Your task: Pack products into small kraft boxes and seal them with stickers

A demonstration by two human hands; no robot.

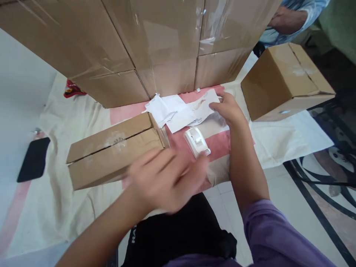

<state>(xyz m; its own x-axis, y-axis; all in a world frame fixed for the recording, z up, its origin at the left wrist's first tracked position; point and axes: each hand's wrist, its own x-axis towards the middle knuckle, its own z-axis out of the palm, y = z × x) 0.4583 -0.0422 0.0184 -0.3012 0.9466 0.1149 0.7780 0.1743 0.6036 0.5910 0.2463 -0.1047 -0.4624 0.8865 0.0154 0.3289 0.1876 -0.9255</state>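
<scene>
A: The small white piece on the cloth, how does it look?
B: White plastic gadget [197, 142]. Small, boxy, glossy, with a raised tab on top. It lies flat on a pink stripe of the cream cloth [55, 207], long axis running far-left to near-right.
A: And the papers?
B: White paper sheets [180, 109], creased and overlapping. They sit just far of the gadget, at the foot of the carton stack.
A: Counts?
B: One gadget. At least two sheets; the edges overlap, so the exact number is unclear. The far stack of taped cartons [167, 48] shows five faces. Two loose cardboard boxes: a long low box [111, 154] near left and a squarer box [283, 79] far right. One black phone [33, 159] at the left edge. One red scrap [72, 89] beside the stack. One black garment [180, 230] nearest the camera. Another person's hand [286, 18] shows at the far right.
A: Fingers?
B: Left hand [167, 178] is blurred, fingers stretched out and loose, closed on nothing. The gadget sits just past its fingertips, to their far right; contact cannot be told. Right hand [228, 109] has its fingers bent onto the right end of the top sheet; pinching or only pressing, cannot tell. The gadget lies to the near left of that hand, apart from it, between the two hands
</scene>
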